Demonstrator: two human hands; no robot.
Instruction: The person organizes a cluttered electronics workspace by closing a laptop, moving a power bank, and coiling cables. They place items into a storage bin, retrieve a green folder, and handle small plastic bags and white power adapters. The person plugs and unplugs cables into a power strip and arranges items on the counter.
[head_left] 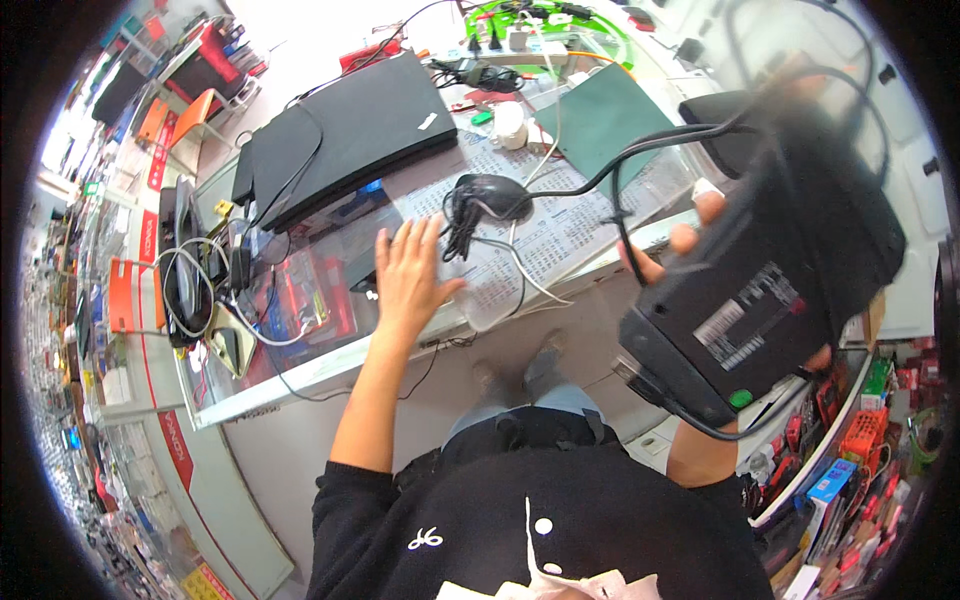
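My right hand is wrapped round a black, flat-backed device, raised over the counter's right end. A pale label and a small green sticker show on the side facing me. A black cable with a plug runs along its lower edge, and loops of cable trail from it. Its upper part is smeared by motion, so I cannot tell its exact kind. My left hand is open, fingers spread, over the counter's front part. Just right of those fingers lies a rounded black mouse-like thing with a bundled black cable.
A glass-topped counter carries a large flat black box, printed sheets, a dark green mat and a power strip. Loose cables hang over its front edge. Shelves of packaged goods stand at the right.
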